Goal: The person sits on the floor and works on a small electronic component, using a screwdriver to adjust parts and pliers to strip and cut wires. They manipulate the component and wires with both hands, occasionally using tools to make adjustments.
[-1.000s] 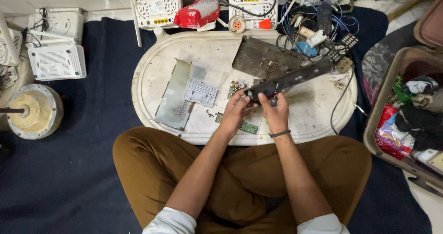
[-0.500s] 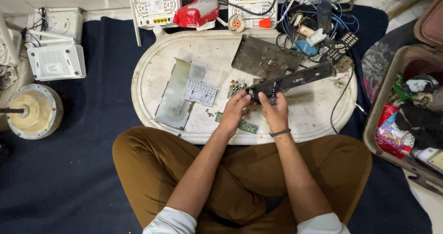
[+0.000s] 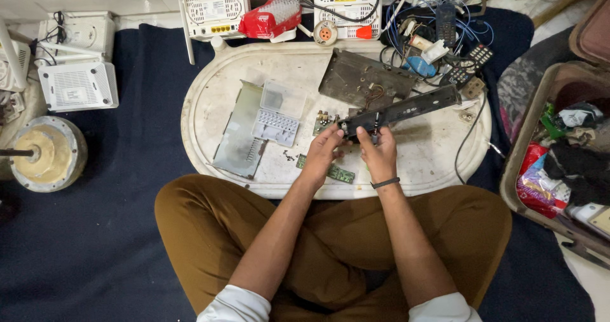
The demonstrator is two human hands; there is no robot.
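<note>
Both of my hands grip the near end of a long dark metal panel [image 3: 406, 108] that slants up to the right over a white oval tray [image 3: 203, 115]. My left hand [image 3: 326, 147] pinches its left end and my right hand [image 3: 376, 150] holds it just beside, fingers curled on its edge. A small green circuit board [image 3: 330, 170] lies on the tray under my left wrist. Another small board [image 3: 323, 122] lies just left of the panel's end. A flat rusty metal plate [image 3: 359, 77] rests behind the panel.
A grey metal sheet [image 3: 238, 131] and a clear plastic compartment box [image 3: 276, 115] lie on the tray's left. White routers [image 3: 216, 7] [image 3: 76, 84], a red packet [image 3: 273, 17], tangled cables and remotes [image 3: 445, 36] ring the back. A round pot [image 3: 44, 154] stands left, an open suitcase [image 3: 559, 144] right.
The dark panel's far end has shifted slightly; my hands stay at its near end with small finger movements.
</note>
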